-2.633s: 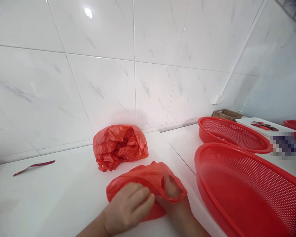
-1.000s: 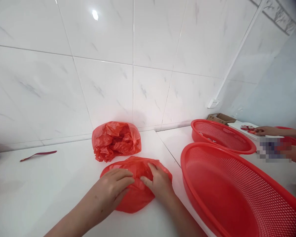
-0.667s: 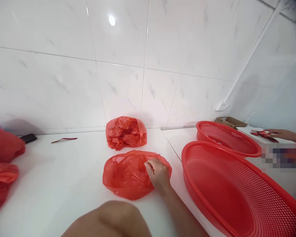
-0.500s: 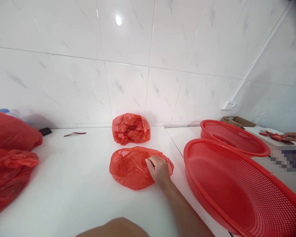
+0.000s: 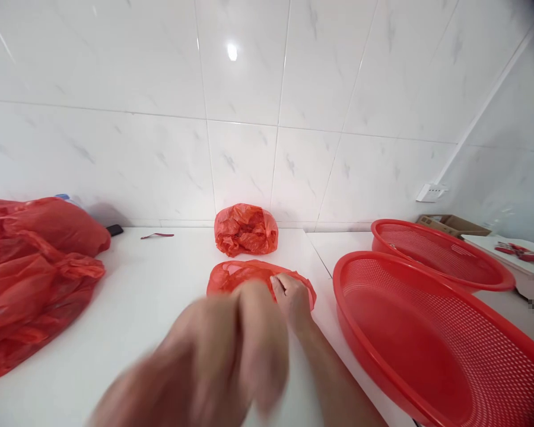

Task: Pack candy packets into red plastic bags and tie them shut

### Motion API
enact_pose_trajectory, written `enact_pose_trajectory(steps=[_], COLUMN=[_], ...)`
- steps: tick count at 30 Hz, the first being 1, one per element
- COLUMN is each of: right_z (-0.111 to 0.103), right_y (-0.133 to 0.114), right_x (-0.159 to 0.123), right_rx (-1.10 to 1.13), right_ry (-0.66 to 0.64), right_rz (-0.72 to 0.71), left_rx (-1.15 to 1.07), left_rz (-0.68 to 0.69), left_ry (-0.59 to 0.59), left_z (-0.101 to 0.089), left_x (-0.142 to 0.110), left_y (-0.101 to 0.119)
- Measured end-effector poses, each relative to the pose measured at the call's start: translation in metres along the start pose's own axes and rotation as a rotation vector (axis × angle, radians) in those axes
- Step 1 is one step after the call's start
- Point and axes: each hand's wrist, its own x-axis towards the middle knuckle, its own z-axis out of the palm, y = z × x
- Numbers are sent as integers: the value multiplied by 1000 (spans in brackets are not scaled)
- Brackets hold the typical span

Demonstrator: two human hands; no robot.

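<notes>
A thin red plastic bag (image 5: 226, 276) lies flattened on the white table, partly covered by both hands. My right hand (image 5: 292, 298) is closed at the bag's right side, its fingers curled against the plastic. My left hand (image 5: 225, 350) is large and close to the camera, smeared by motion, with fingers bent downward. It blocks the view of the bag's near part, and I cannot see whether anything is in it. Just behind the flat bag sits a crumpled red plastic bag (image 5: 246, 230), near the tiled wall.
Two red perforated plastic baskets stand on the right, a near one (image 5: 404, 338) and a far one (image 5: 442, 255). Big filled red bags (image 5: 40, 279) take up the left. A red strip (image 5: 157, 235), a black object (image 5: 114, 229) and a cardboard box (image 5: 454, 225) lie near the wall.
My left hand has risen from the bottom edge into the middle, in front of the bag. My right hand stays at the bag. The other person's hand at far right has left view.
</notes>
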Motion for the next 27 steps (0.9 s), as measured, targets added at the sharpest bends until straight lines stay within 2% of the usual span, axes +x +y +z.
enact_pose_trajectory(steps=[3,5,7,9,14,19,23,27], right_z=[-2,-1,0,1,5,7,6,7], right_y=[-1,0,1,3,8,12,11,9], right_x=[0,1,1,2,2,2,4,2], right_rx=[15,30,46,61,83,112,124,109], right_ry=[13,15,6,-9,-58,-91,-97,-99], right_rz=[10,14,20,33,85,144,165,176], left_rx=[-812,-1225,-1503,-1653,-1739,-1667,-1392,-1074], left_rz=[-437,-667,-827,-903,-899,-933,-952,-804], left_ry=[206,292,359,402,389,318,194,22], left_z=[20,33,42,49,62,67,73,98], left_x=[46,66,74,73,69,74,75,63], left_y=[8,5,-3,-12,-29,-42,-60,-83])
